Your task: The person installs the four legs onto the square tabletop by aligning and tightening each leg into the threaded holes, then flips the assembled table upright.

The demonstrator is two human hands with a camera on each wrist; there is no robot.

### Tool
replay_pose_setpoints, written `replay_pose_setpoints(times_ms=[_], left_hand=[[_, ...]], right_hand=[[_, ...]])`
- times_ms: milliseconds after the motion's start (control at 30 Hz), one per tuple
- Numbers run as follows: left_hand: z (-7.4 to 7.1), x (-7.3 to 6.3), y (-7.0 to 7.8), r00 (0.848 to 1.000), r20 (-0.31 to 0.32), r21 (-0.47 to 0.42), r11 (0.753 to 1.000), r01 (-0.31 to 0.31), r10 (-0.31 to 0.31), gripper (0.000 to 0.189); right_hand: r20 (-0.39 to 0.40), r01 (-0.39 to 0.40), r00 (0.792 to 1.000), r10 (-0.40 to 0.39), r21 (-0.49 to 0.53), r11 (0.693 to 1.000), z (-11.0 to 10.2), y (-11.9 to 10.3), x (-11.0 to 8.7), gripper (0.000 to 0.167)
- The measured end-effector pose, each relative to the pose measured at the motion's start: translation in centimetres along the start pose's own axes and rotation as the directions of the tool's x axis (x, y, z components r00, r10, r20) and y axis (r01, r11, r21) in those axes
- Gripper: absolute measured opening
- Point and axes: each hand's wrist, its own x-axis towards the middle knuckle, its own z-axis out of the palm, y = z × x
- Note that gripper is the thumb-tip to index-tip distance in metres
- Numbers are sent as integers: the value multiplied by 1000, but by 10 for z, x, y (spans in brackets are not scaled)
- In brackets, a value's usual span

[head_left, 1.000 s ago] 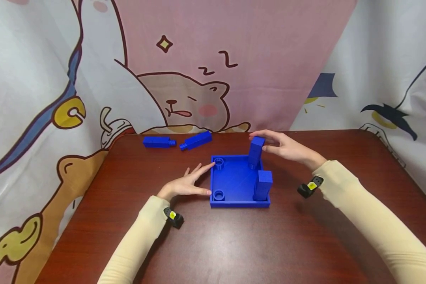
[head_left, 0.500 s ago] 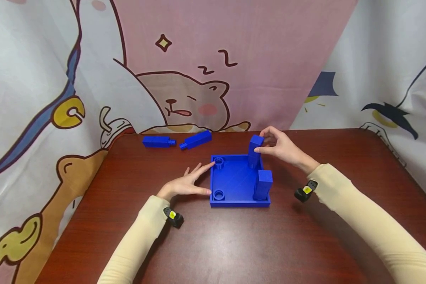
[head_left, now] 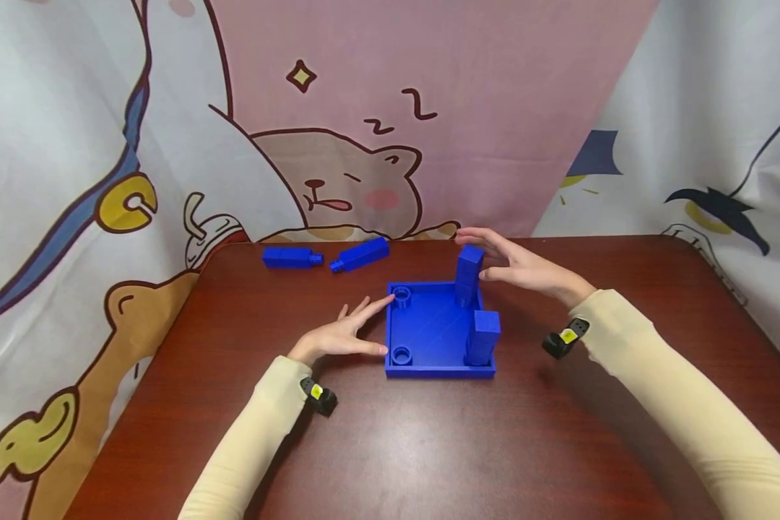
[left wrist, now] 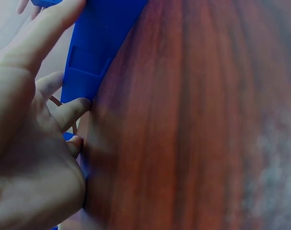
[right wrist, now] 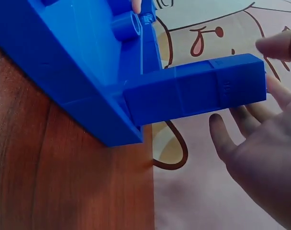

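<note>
A blue square tray with raised sides lies on the table, with round sockets at its two left corners. My left hand is spread along its left side, thumb and forefinger touching the wall. At the far right corner a blue square post stands in the tray, leaning a little. My right hand is around its top with fingers spread and loose; in the right wrist view the thumb and a finger stand apart from the post. Another blue post stands upright at the near right corner.
Two more blue posts lie at the back of the table, one flat at the left and one angled beside it, each with a narrow peg end. A printed curtain hangs right behind the table's back edge.
My right hand pinched the far right post half a second ago, and its fingers have since loosened and spread. The left hand and tray stay in place.
</note>
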Motion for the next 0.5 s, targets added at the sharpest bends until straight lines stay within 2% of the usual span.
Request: replay_pose_setpoints(times_ms=[133, 300, 400, 500], left_hand=[[0, 2, 0, 1000, 0, 8, 1000, -4, 4, 95], [1, 1, 0, 1000, -3, 20, 1000, -7, 7, 94], [1, 1, 0, 1000, -3, 23, 1000, 0, 0, 93], [1, 2, 1, 1000, -4, 22, 1000, 1, -1, 93]], right_hand=[[22, -3, 1000, 2, 9, 1000, 3, 3, -1, 63], [-16, -57, 998, 57, -9, 998, 9, 6, -2, 56], [-103, -85, 992, 78, -61, 995, 9, 6, -3, 50], [-223, -129, 969, 103, -103, 986, 11, 5, -3, 44]])
